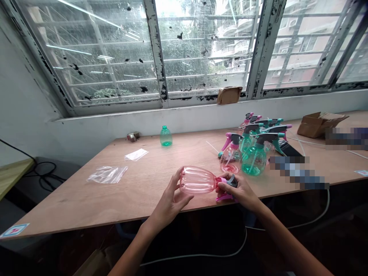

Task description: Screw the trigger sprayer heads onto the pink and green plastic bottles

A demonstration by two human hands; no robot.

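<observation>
A clear pink spray bottle lies sideways between my hands, above the table's front edge. At its base, my left hand holds the rounded end, with the fingers behind and the thumb below. My right hand grips the neck and the grey-and-pink spray head. The pink trigger points down below the fingers. Just behind my right hand stand a green spray bottle and a pink one, both upright with heads on, in front of several more.
A green bottle without a head stands near the wall. Plastic bags, a white packet and a tape roll lie leftward. A cardboard box and a white cable are at the right.
</observation>
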